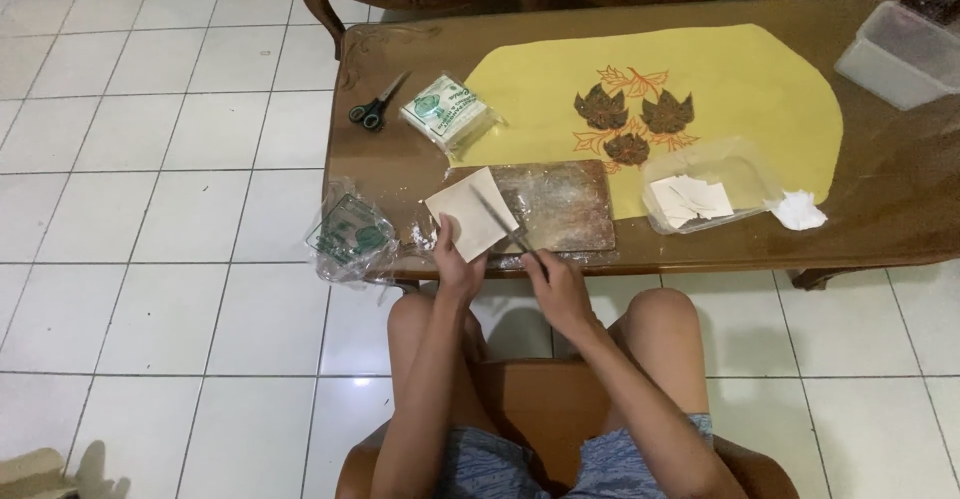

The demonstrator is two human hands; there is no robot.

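My left hand [458,259] holds a pale square sheet [470,213] by its near corner, lifted over the left end of a floured wooden board [565,204]. In my right hand [556,284] is a thin knife [500,219], whose blade lies across the sheet. Both hands are at the table's near edge, above my knees.
On the brown table [880,209] lie green-handled scissors [376,106], a wrapped packet of white sheets [449,112], an empty plastic wrapper [350,234], a yellow mat with leaf pattern [740,79], a clear tray with cut pieces [700,194], a crumpled tissue [799,210] and a plastic box [900,54].
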